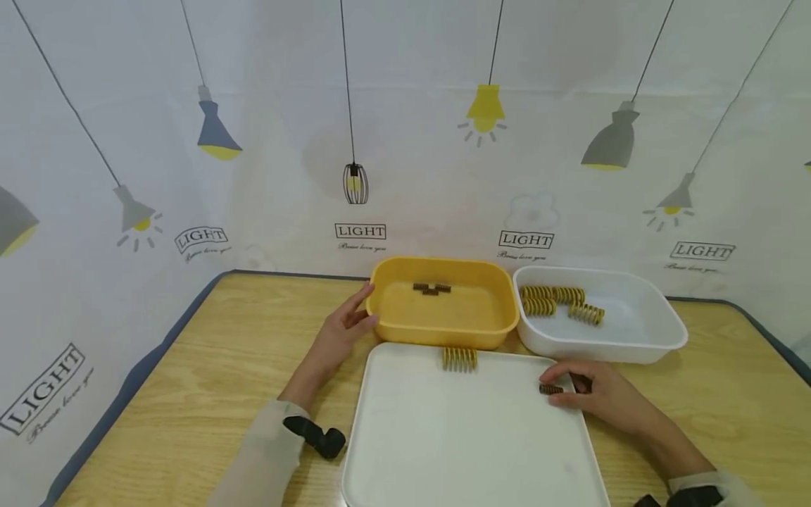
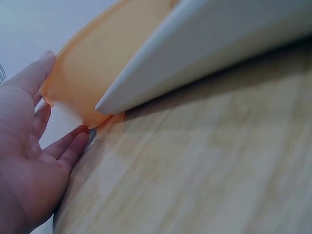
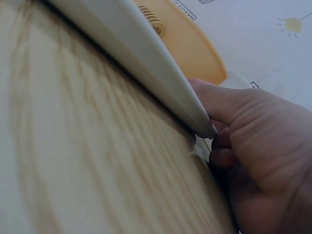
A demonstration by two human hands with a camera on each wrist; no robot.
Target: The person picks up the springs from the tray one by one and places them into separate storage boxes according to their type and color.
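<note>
My left hand (image 1: 336,341) touches the left end of the yellow bin (image 1: 443,336) with fairly straight fingers, as the left wrist view also shows. Three small dark springs (image 1: 431,292) lie inside that bin. At the upper right corner of the white tray (image 1: 469,436), my right hand (image 1: 602,394) pinches another small dark spring (image 1: 550,389) between thumb and forefinger; the right wrist view hides this spring. A large yellow spring (image 1: 459,359) lies at the tray's far edge, beside the yellow bin.
A white bin (image 1: 633,310) stands right of the yellow one and holds several large yellow springs (image 1: 586,313). Both bins are on the wooden table (image 1: 253,331), behind the tray. A white curtain (image 1: 418,141) printed with lamps hangs behind the table.
</note>
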